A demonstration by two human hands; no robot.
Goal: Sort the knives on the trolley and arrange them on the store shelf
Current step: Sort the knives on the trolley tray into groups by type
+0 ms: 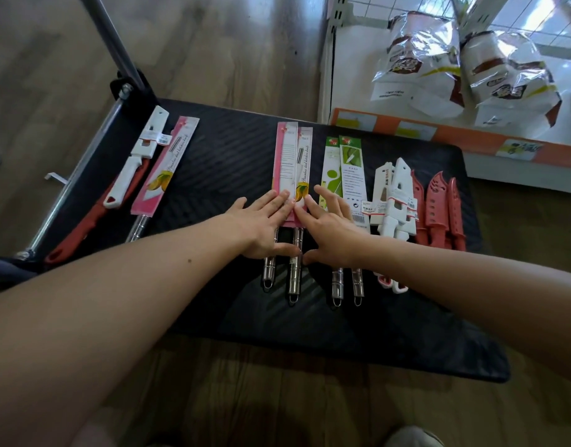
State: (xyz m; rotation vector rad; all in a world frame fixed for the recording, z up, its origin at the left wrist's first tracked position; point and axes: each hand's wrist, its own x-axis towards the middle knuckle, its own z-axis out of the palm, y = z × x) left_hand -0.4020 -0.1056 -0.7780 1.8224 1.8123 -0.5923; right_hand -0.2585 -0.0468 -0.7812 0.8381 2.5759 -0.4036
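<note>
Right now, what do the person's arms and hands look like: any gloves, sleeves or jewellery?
Nothing worn shows. The left hand and the right hand are bare, with no gloves and no rings visible. The left forearm and the right forearm are bare too, with no sleeve, watch or bracelet in view up to the picture's edge.

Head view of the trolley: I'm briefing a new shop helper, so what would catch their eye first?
The left hand and right hand press flat on two pink-sleeved steel-handled knives mid-deck on the black ribbed trolley. Right of them lie sorted groups: green-sleeved knives, white-sheathed knives, red-sheathed knives. Shiny foil bags sit on the white shelf, top right.
</note>
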